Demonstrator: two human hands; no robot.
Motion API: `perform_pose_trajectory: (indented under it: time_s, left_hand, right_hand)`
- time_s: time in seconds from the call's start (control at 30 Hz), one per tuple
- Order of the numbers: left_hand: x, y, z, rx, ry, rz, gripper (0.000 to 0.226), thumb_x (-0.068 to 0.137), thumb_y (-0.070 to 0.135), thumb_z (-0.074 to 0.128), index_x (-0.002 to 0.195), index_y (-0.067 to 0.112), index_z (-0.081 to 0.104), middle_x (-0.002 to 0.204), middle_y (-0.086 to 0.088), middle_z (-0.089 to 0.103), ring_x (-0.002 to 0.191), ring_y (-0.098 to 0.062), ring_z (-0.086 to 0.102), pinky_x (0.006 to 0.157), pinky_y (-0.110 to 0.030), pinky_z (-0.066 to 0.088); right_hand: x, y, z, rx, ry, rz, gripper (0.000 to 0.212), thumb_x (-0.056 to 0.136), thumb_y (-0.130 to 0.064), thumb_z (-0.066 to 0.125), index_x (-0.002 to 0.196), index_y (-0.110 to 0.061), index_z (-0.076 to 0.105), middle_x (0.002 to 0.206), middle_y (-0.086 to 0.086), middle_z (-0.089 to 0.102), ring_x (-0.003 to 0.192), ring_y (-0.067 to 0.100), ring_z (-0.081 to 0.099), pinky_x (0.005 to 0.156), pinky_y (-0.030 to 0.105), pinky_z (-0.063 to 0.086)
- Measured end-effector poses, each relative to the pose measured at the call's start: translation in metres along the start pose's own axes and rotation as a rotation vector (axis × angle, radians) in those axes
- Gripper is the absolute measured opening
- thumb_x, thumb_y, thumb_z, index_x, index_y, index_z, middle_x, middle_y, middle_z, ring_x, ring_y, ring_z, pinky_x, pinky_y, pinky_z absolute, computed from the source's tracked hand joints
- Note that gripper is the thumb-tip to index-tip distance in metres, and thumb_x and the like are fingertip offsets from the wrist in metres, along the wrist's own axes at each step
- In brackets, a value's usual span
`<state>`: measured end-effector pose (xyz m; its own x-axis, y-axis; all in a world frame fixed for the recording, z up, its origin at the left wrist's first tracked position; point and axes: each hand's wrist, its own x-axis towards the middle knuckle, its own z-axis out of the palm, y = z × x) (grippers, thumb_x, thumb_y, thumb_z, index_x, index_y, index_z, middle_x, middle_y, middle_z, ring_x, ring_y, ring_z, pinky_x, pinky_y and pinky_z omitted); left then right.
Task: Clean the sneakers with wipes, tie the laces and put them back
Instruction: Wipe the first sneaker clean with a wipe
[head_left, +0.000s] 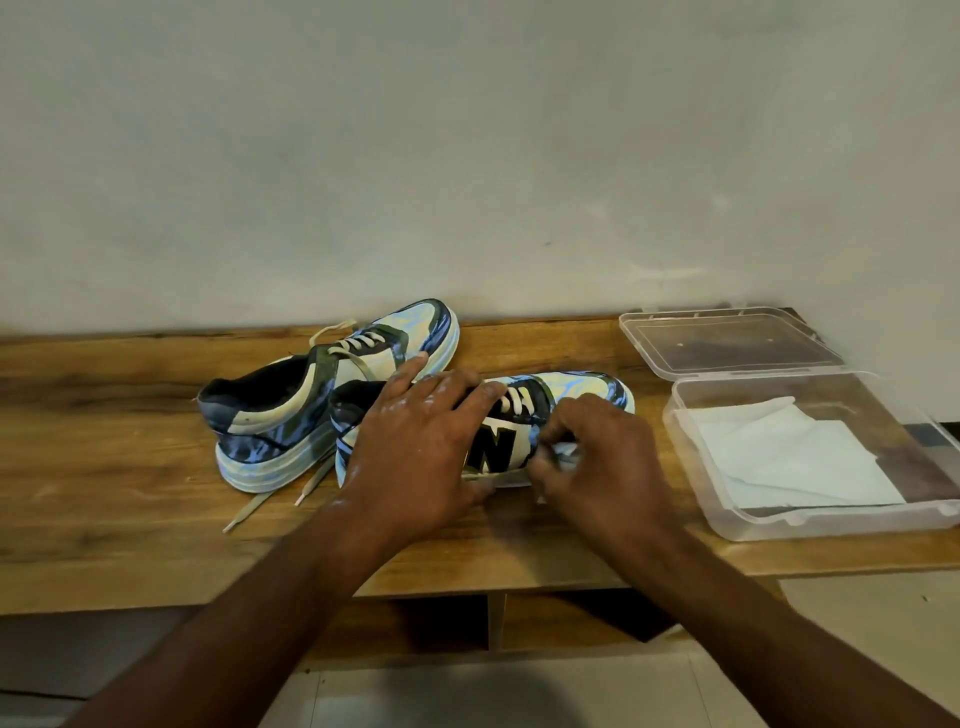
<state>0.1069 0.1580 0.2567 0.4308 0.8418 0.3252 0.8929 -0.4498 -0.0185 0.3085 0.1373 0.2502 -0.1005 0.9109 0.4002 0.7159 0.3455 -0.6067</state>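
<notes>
Two blue, black and cream sneakers lie on a wooden shelf top (130, 441). The far sneaker (291, 415) stands at the left, heel toward me, with its laces loose and trailing onto the wood. The near sneaker (576, 392) shows a black N on its side. My left hand (415, 441) lies over its top and collar and holds it down, fingers spread. My right hand (597, 462) pinches a white wipe (563, 452) against the sneaker's side near the sole.
A clear plastic box (810, 519) with white wipes (789, 452) inside stands open at the right, its lid (727, 340) folded back toward the wall. A pale wall rises directly behind the shelf. Below the front edge are shelf compartments and a tiled floor.
</notes>
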Motion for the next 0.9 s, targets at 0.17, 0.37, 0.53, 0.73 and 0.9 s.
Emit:
perform_pose_trajectory:
  time_s: [0.17, 0.37, 0.53, 0.73, 0.9]
  left_hand:
    - [0.000, 0.001, -0.001, 0.019, 0.001, -0.003, 0.096, 0.062, 0.067, 0.084, 0.144, 0.029, 0.052, 0.138, 0.007, 0.060, 0.127, -0.019, 0.061, 0.127, -0.047, 0.023]
    - [0.001, 0.000, 0.002, 0.010, 0.006, -0.012, 0.092, 0.062, 0.066, 0.083, 0.142, 0.030, 0.053, 0.137, 0.007, 0.062, 0.125, -0.019, 0.062, 0.126, -0.047, 0.025]
    - [0.000, 0.000, 0.001, 0.006, 0.006, -0.012, 0.095, 0.060, 0.065, 0.086, 0.142, 0.029, 0.054, 0.136, 0.005, 0.063, 0.125, -0.020, 0.062, 0.125, -0.049, 0.027]
    - [-0.001, 0.001, 0.001, 0.007, -0.004, -0.012, 0.095, 0.064, 0.065, 0.083, 0.145, 0.029, 0.050, 0.141, 0.005, 0.060, 0.130, -0.020, 0.059, 0.126, -0.049, 0.024]
    - [-0.001, 0.000, 0.002, -0.003, 0.006, -0.004, 0.093, 0.064, 0.063, 0.082, 0.145, 0.028, 0.052, 0.142, 0.005, 0.060, 0.131, -0.020, 0.058, 0.126, -0.048, 0.024]
  right_hand:
    - [0.015, 0.018, -0.018, 0.073, 0.159, 0.191, 0.020, 0.073, -0.010, 0.083, 0.081, -0.023, 0.070, 0.078, -0.013, 0.068, 0.075, 0.001, 0.065, 0.066, 0.023, 0.052]
    - [0.001, -0.005, 0.004, 0.012, 0.033, 0.052, 0.022, 0.075, -0.010, 0.082, 0.095, -0.019, 0.081, 0.088, -0.007, 0.073, 0.078, 0.003, 0.065, 0.074, 0.024, 0.055]
    - [0.015, -0.001, -0.005, 0.081, 0.067, 0.120, 0.016, 0.076, -0.007, 0.082, 0.088, -0.018, 0.082, 0.083, -0.008, 0.071, 0.075, 0.002, 0.065, 0.070, 0.027, 0.057]
    - [0.018, -0.005, 0.000, 0.089, 0.111, 0.170, 0.018, 0.083, -0.009, 0.079, 0.097, -0.018, 0.083, 0.091, -0.006, 0.075, 0.082, 0.001, 0.066, 0.077, 0.019, 0.053]
    - [0.017, -0.016, 0.009, 0.026, -0.011, 0.036, 0.017, 0.079, -0.012, 0.079, 0.092, -0.021, 0.083, 0.085, -0.007, 0.073, 0.077, 0.004, 0.064, 0.072, 0.024, 0.052]
